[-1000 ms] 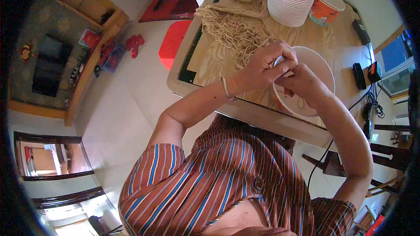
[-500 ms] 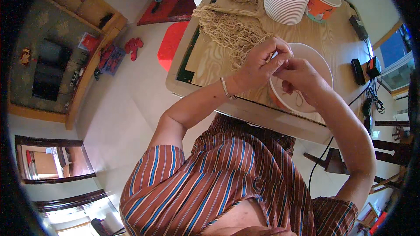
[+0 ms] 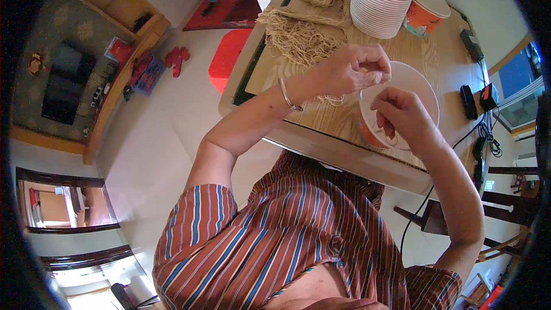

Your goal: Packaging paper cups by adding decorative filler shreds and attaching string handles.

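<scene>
Over the left rim of a wide paper tub (image 3: 426,83), my left hand (image 3: 360,70) is closed in a pinch. Whatever lies between its fingertips is too small to make out. Lower and to the right, my right hand (image 3: 404,116) is curled over the tub with thumb and fingertips together, and a bit of thin tan string shows beneath its fingers. The two hands are apart. The tub is white inside and orange outside; my right hand hides part of its inside. Beyond my left hand lies a tangled heap of tan string (image 3: 301,37), partly behind that wrist.
A tall stack of white paper tubs (image 3: 385,3) stands at the table's far side, beside an orange printed tub (image 3: 427,14). Black adapters (image 3: 470,97) and cables lie along the right edge. A red stool (image 3: 227,60) stands left of the wooden table (image 3: 338,120).
My hands were together over the tub and have separated. The left has moved left, its forearm shifting left too; the right has moved slightly down.
</scene>
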{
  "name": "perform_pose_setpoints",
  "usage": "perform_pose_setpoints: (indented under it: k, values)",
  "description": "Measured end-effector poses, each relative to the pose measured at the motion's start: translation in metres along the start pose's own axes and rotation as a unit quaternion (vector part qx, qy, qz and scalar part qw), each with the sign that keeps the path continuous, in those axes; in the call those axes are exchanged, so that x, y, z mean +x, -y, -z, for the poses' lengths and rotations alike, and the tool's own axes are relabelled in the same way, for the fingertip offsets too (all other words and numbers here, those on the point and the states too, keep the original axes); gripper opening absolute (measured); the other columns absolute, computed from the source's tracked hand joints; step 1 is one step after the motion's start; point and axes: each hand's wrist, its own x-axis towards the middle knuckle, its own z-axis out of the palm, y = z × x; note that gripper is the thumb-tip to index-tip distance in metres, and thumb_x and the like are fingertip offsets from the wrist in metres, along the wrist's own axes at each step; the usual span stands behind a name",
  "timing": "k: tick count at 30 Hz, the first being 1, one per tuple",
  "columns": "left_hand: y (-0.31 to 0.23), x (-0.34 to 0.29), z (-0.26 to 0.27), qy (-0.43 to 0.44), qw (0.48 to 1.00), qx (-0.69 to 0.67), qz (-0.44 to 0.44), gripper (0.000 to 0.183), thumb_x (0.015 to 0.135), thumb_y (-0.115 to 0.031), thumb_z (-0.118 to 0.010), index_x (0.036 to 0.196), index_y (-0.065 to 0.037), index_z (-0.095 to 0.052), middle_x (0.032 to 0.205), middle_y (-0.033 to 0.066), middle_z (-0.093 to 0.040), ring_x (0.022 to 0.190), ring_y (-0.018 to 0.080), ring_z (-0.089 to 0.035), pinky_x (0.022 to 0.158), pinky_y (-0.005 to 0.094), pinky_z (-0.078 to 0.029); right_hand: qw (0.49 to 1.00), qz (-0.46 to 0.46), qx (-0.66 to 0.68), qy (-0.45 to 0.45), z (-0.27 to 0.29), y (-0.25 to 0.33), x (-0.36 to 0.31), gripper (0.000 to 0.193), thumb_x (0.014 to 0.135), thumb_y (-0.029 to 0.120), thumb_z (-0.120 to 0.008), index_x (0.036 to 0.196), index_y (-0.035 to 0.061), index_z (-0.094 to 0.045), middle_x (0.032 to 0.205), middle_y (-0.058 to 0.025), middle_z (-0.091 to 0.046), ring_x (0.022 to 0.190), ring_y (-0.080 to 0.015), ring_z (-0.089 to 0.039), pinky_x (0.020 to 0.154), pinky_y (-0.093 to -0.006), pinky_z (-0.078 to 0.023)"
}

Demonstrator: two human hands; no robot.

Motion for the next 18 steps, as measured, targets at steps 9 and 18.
perform_pose_setpoints:
  k: [9,18]
  values:
    - [-0.026,0.019,0.007,0.087,0.993,0.06,0.052,0.009,0.086,-0.009,-0.062,0.091,-0.002,-0.062,0.081,0.0001,-0.06,0.079,0.0078,-0.056,0.072,0.0252,-0.047,0.833,0.262,-0.436,-0.218,-0.015,0.009,-0.027,0.031,0.085,0.008,-0.058,0.115,0.0086,-0.053,0.082,-0.013,-0.062,0.072,-0.0309,-0.065,0.061,-0.0403,-0.052]
    - [-0.011,0.028,0.001,0.163,0.984,0.011,0.073,0.011,0.092,-0.014,-0.059,0.095,-0.004,-0.062,0.083,-0.0021,-0.061,0.082,0.0058,-0.056,0.076,0.0228,-0.047,0.689,0.34,-0.606,-0.206,-0.01,0.013,-0.031,0.044,0.073,0.009,-0.062,0.116,0.0048,-0.051,0.095,-0.0096,-0.059,0.082,-0.0251,-0.064,0.062,-0.039,-0.054]
